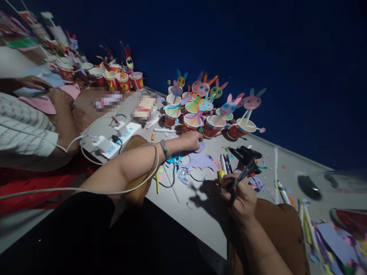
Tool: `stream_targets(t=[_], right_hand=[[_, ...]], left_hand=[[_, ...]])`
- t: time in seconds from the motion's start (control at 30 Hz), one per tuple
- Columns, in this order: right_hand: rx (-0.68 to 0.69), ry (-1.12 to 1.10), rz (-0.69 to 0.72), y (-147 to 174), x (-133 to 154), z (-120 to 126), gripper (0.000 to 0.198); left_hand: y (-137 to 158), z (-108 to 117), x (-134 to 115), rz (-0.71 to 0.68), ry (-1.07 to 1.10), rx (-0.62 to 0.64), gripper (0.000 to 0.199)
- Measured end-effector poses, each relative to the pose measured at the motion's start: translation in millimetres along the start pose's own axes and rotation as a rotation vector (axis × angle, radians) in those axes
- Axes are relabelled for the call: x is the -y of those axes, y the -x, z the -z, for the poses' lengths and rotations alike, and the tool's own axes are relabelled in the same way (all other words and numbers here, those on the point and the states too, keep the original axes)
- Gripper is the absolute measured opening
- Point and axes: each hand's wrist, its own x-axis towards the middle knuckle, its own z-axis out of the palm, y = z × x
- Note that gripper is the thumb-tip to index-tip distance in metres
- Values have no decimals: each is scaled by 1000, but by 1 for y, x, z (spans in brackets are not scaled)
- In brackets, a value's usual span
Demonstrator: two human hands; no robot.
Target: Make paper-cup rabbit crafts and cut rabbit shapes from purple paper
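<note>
My left hand [191, 140], with a bracelet on its wrist, reaches across the table with its fingers curled down onto a small purple paper oval [201, 147]. Just below lies a larger sheet of purple paper [197, 162] with cut-out edges. My right hand [241, 196] is closed around the handles of dark scissors [242, 175], whose blades point up and away. Close beyond the left hand stand red-and-white paper cups [212, 128] holding paper rabbit-like heads [228, 107] on strips. Several pens [226, 163] lie between my hands.
At left, another person's hands [61, 97] rest on pink paper [67, 91]. A power strip [123, 140] with chargers sits near my left arm, and a white cable [114, 191] crosses over it. A computer mouse [309, 187] and paper scraps [334, 236] lie to the right.
</note>
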Motion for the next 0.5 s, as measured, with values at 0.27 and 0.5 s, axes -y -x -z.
stream_targets(t=[0.27, 0.5], right_hand=[[-19, 8, -61, -1, 1, -3, 28], [-156, -113, -211, 7, -12, -8, 30]], left_hand=[[-3, -1, 1, -12, 153, 12, 28], [4, 13, -2, -212, 693, 364, 12]])
